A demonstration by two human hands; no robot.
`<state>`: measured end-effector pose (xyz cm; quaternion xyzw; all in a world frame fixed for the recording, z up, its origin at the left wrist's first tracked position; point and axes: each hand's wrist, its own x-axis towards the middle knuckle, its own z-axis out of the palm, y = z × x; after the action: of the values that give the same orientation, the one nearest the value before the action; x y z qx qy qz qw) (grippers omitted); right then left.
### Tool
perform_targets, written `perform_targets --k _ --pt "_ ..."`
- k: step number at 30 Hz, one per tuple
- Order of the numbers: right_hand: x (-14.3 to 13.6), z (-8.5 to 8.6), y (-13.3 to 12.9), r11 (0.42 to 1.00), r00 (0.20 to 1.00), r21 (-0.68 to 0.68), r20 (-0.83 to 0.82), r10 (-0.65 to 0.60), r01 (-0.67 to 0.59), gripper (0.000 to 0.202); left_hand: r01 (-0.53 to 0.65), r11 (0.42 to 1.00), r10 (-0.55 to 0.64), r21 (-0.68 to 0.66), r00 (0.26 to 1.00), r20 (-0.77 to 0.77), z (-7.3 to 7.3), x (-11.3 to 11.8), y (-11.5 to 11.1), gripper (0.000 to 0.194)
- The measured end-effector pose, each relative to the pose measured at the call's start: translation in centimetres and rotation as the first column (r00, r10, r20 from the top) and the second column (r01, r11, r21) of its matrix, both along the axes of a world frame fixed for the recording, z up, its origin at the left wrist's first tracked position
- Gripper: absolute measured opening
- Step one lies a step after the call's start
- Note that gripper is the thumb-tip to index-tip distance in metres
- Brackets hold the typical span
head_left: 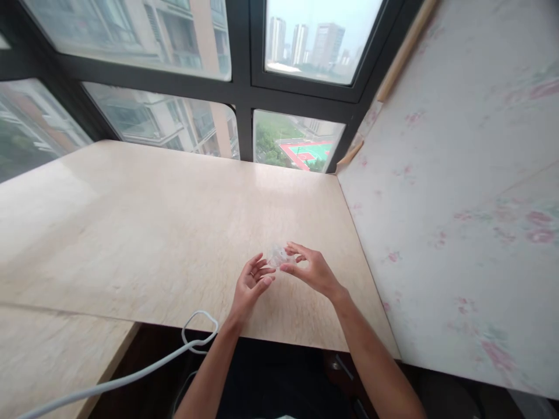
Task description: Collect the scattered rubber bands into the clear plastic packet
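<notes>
2 bare hands meet above a pale, stone-look counter [174, 215], nr its front edge. R hand [318, 272] comes in from the right w/ thumb and fingers bent round a small, clear, crinkly-looking item [278, 256], prob. gripping it lightly by its right side. L hand [248, 288] is open, palm turned inward, fingers spread, tips just beside the item; can't tell if they touch it.

The side grip prob. keeps the item steady w/o crushing it and leaves its left part exposed. L hand's cupped pose likely gives support nearby, and the counter below would catch a drop.

Rel. to the grip, the item lies b/w R thumb and fingertips, sticking out left toward L hand. Its exact shape is too small & see-through to tell. A white cable [144, 370] loops at the counter's front edge, left of L forearm.
</notes>
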<state>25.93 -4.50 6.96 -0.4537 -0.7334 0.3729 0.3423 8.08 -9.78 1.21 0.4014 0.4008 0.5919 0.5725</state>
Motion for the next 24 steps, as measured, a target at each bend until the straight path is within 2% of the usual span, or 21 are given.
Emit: perform_targets --k 2,4,7,10,16,20,24 --pt "-1.5 0.3 0.1 0.997 0.997 0.016 0.004 0.078 -0.079 0.059 -0.004 1.000 0.005 -0.007 0.996 0.091 0.2 0.0 0.1 0.064" --pt "-2.6 0.4 0.2 0.988 0.989 0.037 0.022 0.149 -0.150 0.053 0.008 1.000 -0.008 0.001 0.990 0.140 0.3 -0.1 0.2 0.058" --pt "-3.3 0.5 0.6 0.970 0.970 0.055 0.072 0.234 -0.238 0.049 -0.018 1.000 0.016 0.005 0.987 0.162 0.3 -0.4 0.3 0.047" --pt "-3.3 0.6 1.3 0.948 0.941 0.057 0.155 0.301 -0.313 0.050 -0.062 0.998 0.062 -0.006 0.986 0.152 0.0 -0.5 0.4 0.045" --pt "-3.3 1.9 2.6 0.898 0.850 0.077 0.368 0.378 -0.432 0.049 -0.090 0.995 0.093 -0.031 0.988 0.119 0.0 -0.5 0.6 0.045" --pt "-4.3 3.3 3.0 0.865 0.778 0.078 0.483 0.403 -0.496 0.036 -0.103 0.993 0.109 -0.059 0.988 0.111 0.1 -0.6 0.6 0.043" --pt "-5.2 4.2 3.3 0.841 0.733 0.060 0.525 0.432 -0.538 0.020 -0.086 0.995 0.090 -0.045 0.990 0.105 0.0 -0.7 0.5 0.034"
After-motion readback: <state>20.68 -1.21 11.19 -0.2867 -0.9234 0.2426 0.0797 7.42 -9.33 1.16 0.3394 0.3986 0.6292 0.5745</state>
